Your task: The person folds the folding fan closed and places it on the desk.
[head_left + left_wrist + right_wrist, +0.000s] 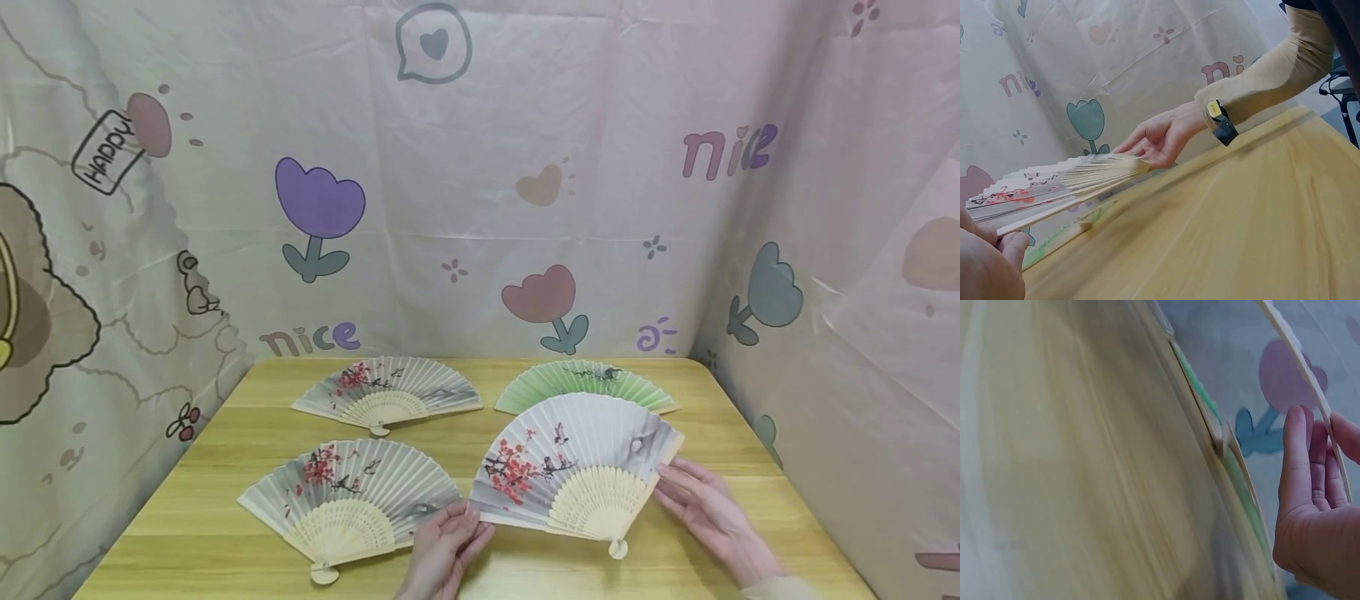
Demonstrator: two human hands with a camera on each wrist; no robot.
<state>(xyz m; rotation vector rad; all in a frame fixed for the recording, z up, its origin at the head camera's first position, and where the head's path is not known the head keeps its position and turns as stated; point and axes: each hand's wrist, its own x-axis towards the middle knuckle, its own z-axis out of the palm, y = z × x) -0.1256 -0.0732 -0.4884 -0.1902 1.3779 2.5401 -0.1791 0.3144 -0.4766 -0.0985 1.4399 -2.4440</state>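
Note:
Both hands hold one spread folding fan (pixel 555 454), white and grey with red blossoms and small birds, its pale pierced ribs meeting at a round pivot at the lower right. At its left end the left hand (pixel 444 546) pinches the outer stick between thumb and fingers. My right hand (pixel 708 512) holds the opposite edge, thumb on one face and fingers behind, as the right wrist view shows. In the left wrist view the fan (pixel 1041 194) is raised above the table, seen nearly edge-on. A green fan (pixel 585 383) lies behind it, partly hidden.
Two more grey-white blossom fans lie spread on the wooden table (pixel 195 492): a front left fan (pixel 352 487), close to the left hand, and a back left fan (pixel 386 392). Printed cloth (pixel 442 208) hangs behind and at both sides of the table.

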